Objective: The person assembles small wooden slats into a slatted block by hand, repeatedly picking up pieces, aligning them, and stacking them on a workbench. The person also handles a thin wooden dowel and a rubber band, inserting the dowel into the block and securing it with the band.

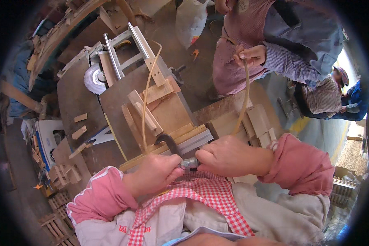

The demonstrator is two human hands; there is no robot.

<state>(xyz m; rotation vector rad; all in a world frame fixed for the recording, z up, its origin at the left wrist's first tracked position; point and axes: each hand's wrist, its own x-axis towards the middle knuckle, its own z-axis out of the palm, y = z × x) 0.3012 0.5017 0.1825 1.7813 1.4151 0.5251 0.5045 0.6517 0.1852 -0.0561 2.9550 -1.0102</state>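
Close to my body, both hands are closed around a silver metal hose fitting [189, 163], its middle showing between my fists. My left hand [162, 170] grips its left end. On the right end is my right hand [229, 158], thumb pressed along it. A thin yellowish hose [144, 102] rises from beside my left hand. A second stretch of hose [247, 92] climbs from behind my right hand to a co-worker's hand [252, 56], which holds it. Just behind the fitting, a dark curved clamp [168, 141] hooks over the wooden table edge; its lower part is hidden.
Beyond my hands stands a saw table [119, 98] with an exposed circular blade [95, 79]. Wood blocks [145, 112] are stacked on its near side, with small offcuts [79, 132] to the left. More boards [256, 123] lie at right, near the co-worker [242, 53].
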